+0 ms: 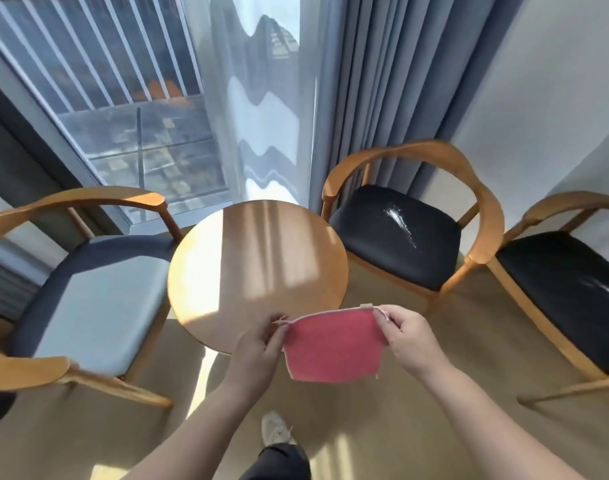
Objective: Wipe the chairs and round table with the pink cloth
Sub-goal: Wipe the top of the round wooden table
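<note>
A pink cloth [332, 344] hangs spread between my two hands, just in front of the near edge of the round wooden table [254, 265]. My left hand [258, 344] pinches its upper left corner and my right hand [408, 336] pinches its upper right corner. Three wooden armchairs with dark seats stand around the table: one at the left [88, 299], one behind the table at the right [396, 237], and one at the far right [569, 296]. White smears show on the two right-hand seats.
A large window [123, 109] with a sheer curtain [261, 98] and grey drapes [382, 81] lies behind the table. A white wall [555, 98] is at the right. My shoe [275, 431] stands on the tan floor below my arms.
</note>
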Available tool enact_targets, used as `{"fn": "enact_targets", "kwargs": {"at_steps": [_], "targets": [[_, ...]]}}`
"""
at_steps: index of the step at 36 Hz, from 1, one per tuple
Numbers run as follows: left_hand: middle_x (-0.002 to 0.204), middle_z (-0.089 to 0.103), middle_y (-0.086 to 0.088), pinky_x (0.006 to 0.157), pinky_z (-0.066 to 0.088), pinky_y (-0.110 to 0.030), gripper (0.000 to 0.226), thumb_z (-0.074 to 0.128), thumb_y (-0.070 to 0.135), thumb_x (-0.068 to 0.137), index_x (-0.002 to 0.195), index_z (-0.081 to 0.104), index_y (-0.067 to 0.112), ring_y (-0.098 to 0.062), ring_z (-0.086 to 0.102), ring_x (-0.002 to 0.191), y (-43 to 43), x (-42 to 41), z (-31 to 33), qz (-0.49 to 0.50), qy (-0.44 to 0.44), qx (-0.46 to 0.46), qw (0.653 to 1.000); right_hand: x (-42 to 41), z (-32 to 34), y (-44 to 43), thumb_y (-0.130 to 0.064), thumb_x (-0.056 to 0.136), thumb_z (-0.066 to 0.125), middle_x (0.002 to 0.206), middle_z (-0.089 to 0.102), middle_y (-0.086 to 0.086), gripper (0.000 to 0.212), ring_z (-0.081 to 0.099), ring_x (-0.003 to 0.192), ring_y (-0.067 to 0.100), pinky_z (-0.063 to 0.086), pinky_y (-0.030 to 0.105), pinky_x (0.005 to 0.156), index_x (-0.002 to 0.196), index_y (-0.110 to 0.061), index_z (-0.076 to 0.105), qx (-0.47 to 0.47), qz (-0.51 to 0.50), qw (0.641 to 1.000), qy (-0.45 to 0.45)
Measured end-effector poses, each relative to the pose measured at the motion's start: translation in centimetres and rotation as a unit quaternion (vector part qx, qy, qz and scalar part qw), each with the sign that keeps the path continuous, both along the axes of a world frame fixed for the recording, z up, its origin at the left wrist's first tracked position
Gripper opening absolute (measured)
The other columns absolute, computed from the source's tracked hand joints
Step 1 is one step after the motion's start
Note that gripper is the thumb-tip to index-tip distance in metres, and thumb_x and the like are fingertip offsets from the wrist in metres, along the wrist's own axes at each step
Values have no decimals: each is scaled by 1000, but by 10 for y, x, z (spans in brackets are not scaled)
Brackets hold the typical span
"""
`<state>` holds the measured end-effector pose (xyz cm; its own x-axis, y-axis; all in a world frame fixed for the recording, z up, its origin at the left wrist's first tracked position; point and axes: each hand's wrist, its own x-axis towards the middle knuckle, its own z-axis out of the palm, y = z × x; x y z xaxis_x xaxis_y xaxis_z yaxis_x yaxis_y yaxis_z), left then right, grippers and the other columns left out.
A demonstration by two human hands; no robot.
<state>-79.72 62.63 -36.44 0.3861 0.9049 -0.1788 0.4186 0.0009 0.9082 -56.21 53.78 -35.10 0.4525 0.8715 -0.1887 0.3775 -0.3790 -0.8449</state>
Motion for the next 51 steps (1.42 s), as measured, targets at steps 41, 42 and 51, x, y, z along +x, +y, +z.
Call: {"fn": "enact_targets", "kwargs": {"at_steps": [41, 42, 51], "targets": [[103, 68, -2, 82, 47, -30, 19, 57, 21, 89, 106, 66, 17, -22, 62, 97, 143, 133, -188, 258, 224, -122, 932, 124, -182, 300, -22, 101, 48, 145, 47, 14, 46, 45, 131, 31, 35, 33, 102, 144, -7, 41, -247, 288, 920, -101], [104, 68, -1, 82, 47, -31, 20, 56, 21, 89, 106, 66, 19, -21, 61, 97, 137, 131, -193, 263, 231, -127, 928, 121, -190, 297, -20, 101, 45, 141, 51, 15, 43, 49, 127, 32, 38, 33, 99, 142, -7, 44, -259, 288, 916, -106], [135, 51, -2, 97, 42, -35, 39, 51, 20, 91, 129, 53, 15, -21, 48, 121, 99, 84, -243, 255, 348, -129, 893, 75, -267, 255, -30, 106, 27, 161, 1, 20, 58, 0, 149, 33, 8, 45, 120, 155, -7, 7, -329, 241, 905, -119]]}}
